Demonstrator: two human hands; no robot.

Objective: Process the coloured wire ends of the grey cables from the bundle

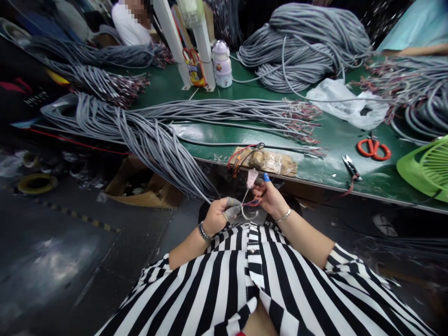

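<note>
Between my hands, just off the table's front edge, is the end of a grey cable with thin coloured wires [251,202] fanning out of it. My left hand [217,215], with grey covers on thumb and finger, is closed around the cable end. The thumb and fingers of my right hand [271,198] pinch the red and blue wires; one of its fingertips has a blue cover. A small pale pink piece [252,178] stands just above the wires by my right fingers, and whether it is held I cannot tell. A curled pale strand [249,215] hangs below.
Grey cable bundles [224,109] lie across the green table [329,175], one hanging over its front edge. A taped wooden block [276,162], orange-handled scissors [373,148], snips [351,166], a green fan [427,170] and a bottle [222,64] are there. Other people sit across the table.
</note>
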